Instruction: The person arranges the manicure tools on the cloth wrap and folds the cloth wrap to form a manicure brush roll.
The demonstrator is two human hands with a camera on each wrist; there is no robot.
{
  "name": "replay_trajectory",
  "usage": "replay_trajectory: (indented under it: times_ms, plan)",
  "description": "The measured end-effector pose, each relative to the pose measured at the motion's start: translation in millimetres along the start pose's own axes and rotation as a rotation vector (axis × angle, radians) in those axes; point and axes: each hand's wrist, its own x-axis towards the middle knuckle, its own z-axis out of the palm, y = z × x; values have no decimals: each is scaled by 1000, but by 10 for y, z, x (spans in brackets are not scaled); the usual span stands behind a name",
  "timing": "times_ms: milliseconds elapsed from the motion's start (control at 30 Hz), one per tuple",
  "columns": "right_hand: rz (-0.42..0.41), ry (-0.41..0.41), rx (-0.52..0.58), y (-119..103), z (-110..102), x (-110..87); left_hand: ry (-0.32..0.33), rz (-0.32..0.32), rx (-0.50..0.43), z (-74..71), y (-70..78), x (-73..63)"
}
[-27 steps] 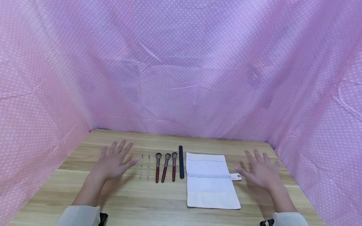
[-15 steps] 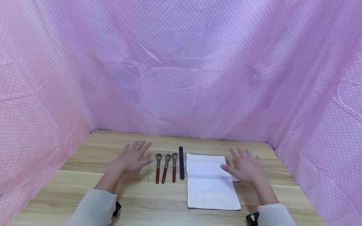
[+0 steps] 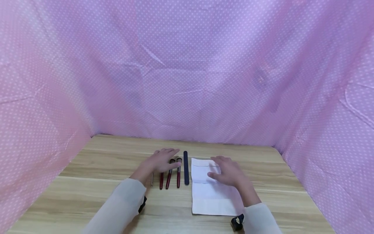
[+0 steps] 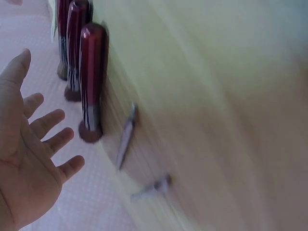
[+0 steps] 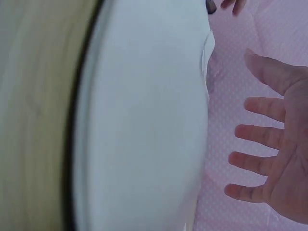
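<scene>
My left hand point(image 3: 160, 161), fingers spread and holding nothing, hovers over the heads of the makeup brushes point(image 3: 169, 178) in the head view. Their dark red handles show below it, and its thumb overlaps the rightmost brush. Two thin metal tools point(image 4: 126, 142) lie beside the brushes in the left wrist view; the hand mostly hides them in the head view. My right hand point(image 3: 229, 170), also empty with fingers extended, is above the white cloth pouch point(image 3: 208, 201), which lies unfolded. It hides the pouch's right side and snap tab. A black nail file point(image 3: 186, 169) lies between brushes and pouch.
A wood-grain table point(image 3: 87, 195) carries everything. Pink polka-dot fabric point(image 3: 187, 81) hangs behind it and along both sides. Dark bands with small devices sit at both wrists, next to light sleeves point(image 3: 125, 198).
Both hands have moved inward from the sides. The left has come over the brushes, and the right has come over the pouch. The tools and pouch have stayed in place.
</scene>
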Motion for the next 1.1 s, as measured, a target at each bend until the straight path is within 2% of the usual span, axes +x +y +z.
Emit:
replay_trajectory:
  times_ms: [200, 333, 500, 800, 967, 1100]
  plan:
    - [-24, -34, 128, -147, 117, 116, -30, 7, -72, 62, 67, 218]
    - [-29, -43, 232, -199, 204, 183, -45, 1, -135, 75, 138, 299]
    - [-14, -60, 304, -246, 286, 221, -54, -10, -203, 118, 203, 384]
    - [1, -64, 424, -253, 350, 203, -53, -4, -160, 201, 211, 520]
    - [2, -87, 518, -193, 393, 175, -75, -1, -147, 160, 227, 505]
    - [3, -109, 595, -159, 435, 164, -119, -9, -138, 118, 245, 489]
